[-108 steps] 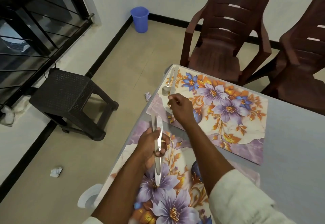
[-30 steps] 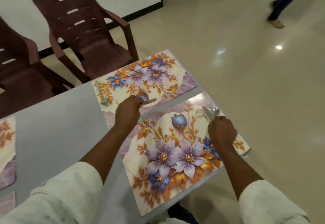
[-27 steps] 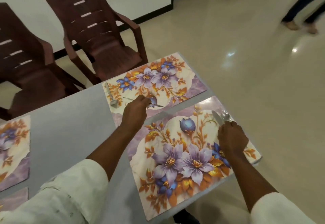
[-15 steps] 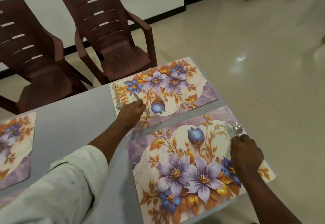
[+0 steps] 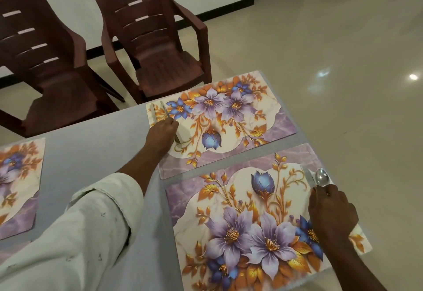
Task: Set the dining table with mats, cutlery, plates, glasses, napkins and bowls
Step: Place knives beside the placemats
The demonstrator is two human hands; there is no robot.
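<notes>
Since half a second ago: left hand (image 5: 161, 133) slid toward the far mat's left edge, cutlery under it swung from crosswise to nearly lengthwise; right hand (image 5: 332, 213) barely shifted, spoon still at its fingertips.

Now laying cutlery, both hands at once. Left hand curled over a slim metal piece, likely a fork (image 5: 165, 111), on the far mat (image 5: 263, 117); tip pointing toward the chair (image 5: 155, 46), another pale piece lying just beside it at the mat's left edge. Grasping or only pressing: cannot tell, fingers hidden under the knuckles. Right hand resting on the near mat (image 5: 240, 222) at its right edge, fingertips on the handles of a spoon (image 5: 322, 177) and a knife (image 5: 307, 175) lying side by side, bowl and blade pointing away. Closed around the handles or merely nudging them: cannot tell either.

Mats down on the table (image 5: 91, 149), a third mat (image 5: 20, 176) at the left. No plates, glasses, napkins or bowls in sight, so early in the task by this reckoning.

Next, probably: straighten each pair parallel to the mat's short edge, let go without dragging, lift both hands clear. Care needed on the right, with the near mat overhanging the table corner and the spoon close to that edge.
</notes>
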